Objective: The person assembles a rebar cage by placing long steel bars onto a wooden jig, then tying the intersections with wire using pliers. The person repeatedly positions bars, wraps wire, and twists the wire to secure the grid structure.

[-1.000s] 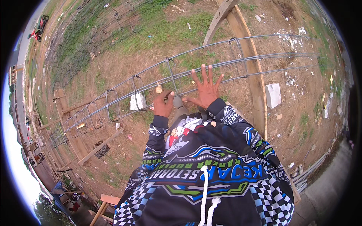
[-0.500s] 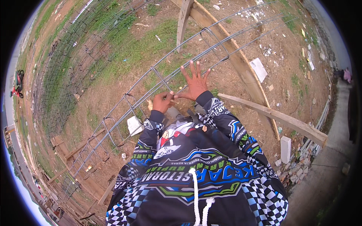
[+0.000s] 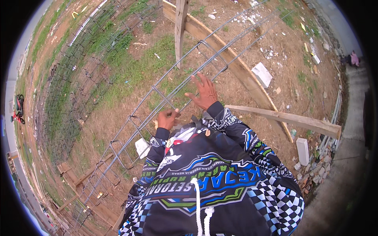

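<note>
A long rebar cage [image 3: 130, 129] of thin grey bars runs slantwise in front of me, from lower left to upper right. Square stirrups ring its bars at intervals. My left hand [image 3: 167, 119] is closed, its thumb and forefinger brought together at the near corner of one stirrup [image 3: 163, 96]. Whatever lies between those fingertips is too small to make out. To its right, my right hand [image 3: 205, 94] is open, palm down and fingers apart, over the near bars. Whether it touches the bars, I cannot tell.
A wooden post [image 3: 180, 33] stands beyond the cage, beside a long plank [image 3: 240, 69]. Another timber [image 3: 291, 119] juts out to my right. More rebar mesh [image 3: 75, 90] covers the ground at left. White blocks [image 3: 262, 74] and rubble [image 3: 315, 173] lie about; a motorbike [image 3: 19, 109] is far left.
My right hand has drawn back a little toward me, its fingers less stretched. My left hand has dropped slightly nearer, still pinched. The whole view has shifted somewhat.
</note>
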Demonstrator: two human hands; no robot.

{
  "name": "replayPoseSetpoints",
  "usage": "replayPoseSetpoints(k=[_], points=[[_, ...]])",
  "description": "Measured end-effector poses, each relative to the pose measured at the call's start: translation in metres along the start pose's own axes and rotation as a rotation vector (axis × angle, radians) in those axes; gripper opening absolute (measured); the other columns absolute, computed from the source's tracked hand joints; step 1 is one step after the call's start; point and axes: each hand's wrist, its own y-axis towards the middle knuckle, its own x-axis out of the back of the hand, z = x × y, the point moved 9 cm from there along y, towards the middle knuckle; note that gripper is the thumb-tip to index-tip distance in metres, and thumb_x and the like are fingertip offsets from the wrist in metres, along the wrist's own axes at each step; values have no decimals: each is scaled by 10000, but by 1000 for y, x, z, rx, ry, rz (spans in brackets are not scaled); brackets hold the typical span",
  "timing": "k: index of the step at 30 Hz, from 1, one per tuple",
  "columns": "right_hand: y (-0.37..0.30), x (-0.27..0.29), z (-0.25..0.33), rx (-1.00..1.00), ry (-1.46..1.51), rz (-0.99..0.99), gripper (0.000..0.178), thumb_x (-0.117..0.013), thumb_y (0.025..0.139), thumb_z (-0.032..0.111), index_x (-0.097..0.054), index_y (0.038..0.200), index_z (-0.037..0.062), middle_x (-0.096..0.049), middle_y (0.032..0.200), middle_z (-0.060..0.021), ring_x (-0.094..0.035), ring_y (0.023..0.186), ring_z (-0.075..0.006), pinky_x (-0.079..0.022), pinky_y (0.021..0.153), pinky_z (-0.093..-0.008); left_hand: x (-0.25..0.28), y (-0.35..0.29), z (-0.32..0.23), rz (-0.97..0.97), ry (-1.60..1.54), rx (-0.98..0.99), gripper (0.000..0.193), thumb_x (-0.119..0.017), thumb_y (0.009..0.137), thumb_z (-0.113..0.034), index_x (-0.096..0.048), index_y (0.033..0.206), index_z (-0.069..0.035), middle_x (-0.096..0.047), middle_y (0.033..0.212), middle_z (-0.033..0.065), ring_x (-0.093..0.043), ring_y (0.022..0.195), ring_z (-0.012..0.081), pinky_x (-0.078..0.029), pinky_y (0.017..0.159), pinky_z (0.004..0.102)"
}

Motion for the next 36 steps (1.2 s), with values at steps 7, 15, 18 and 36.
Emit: replayPoseSetpoints(k=[7,15,18,36], points=[[57,60,-162,-409,-123,-222,350,-644,839,298,-639,1097,62,-646,926,-218,-624,877,-415,-502,778,-481,-2,0,-4,-33,32,-26,378,-640,911,-322,-703,883,49,-705,804,131,-687,570,198,-494,446,270],[57,49,-127,-321,33,-117,251,-639,830,290,-734,893,67,-652,715,-219,-648,724,-391,-507,708,-459,0,-3,-4,-50,-1,-16,379,-662,897,-340,-700,883,37,-696,800,109,-678,569,176,-502,452,263],[42,31,-107,-305,150,-50,250,-651,821,285,-736,904,65,-654,707,-211,-653,699,-369,-507,682,-438,0,-2,1,-62,1,-31,372,-651,904,-317,-706,868,50,-703,790,122,-687,574,193,-495,451,266],[29,15,-93,-309,354,-53,323,-680,853,287,-703,1011,7,-605,571,-90,-586,496,-168,-458,518,-331,2,5,11,-63,-6,-30,399,-658,909,-349,-699,898,47,-687,794,121,-665,576,166,-512,479,263]])
